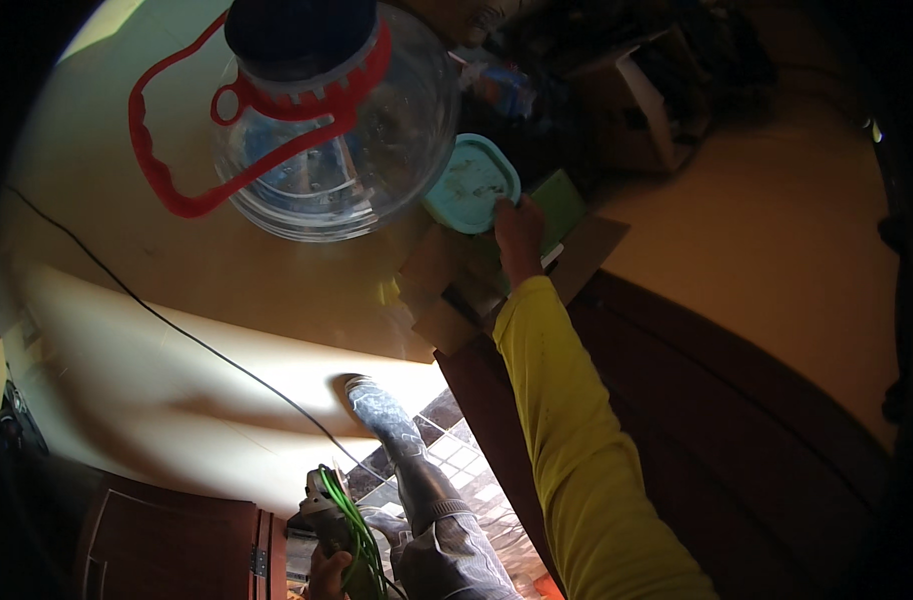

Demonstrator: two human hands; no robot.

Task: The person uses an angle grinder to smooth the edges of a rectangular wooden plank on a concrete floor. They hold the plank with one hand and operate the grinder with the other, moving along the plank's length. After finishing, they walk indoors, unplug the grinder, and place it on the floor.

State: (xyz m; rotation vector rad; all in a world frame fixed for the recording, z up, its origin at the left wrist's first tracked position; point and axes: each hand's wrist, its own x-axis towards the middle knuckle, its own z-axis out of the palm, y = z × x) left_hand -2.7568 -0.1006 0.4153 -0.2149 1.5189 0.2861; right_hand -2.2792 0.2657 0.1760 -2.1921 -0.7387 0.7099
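Observation:
My right hand (520, 235), at the end of a yellow sleeve, reaches out to a turquoise plastic lid or shallow tub (470, 185) with rounded corners. Its fingers grip the lower right edge, and the surface looks stained. Just below is an open cardboard box (447, 318) with a green box (560, 205) beside it. Low in the picture, my left hand (329, 573) is closed around a power tool (322, 505) with a grey metal head, which looks like an angle grinder. A bundled green cable (355, 530) hangs against the tool.
A big clear jug (407, 130) with a red handle and dark cap looms at the top. A thin black cable (202, 345) crosses the pale surface. My boot (387, 415) stands near tiled floor (467, 465). Dark wooden panels (667, 400) lie right; a wooden door (167, 545) is lower left.

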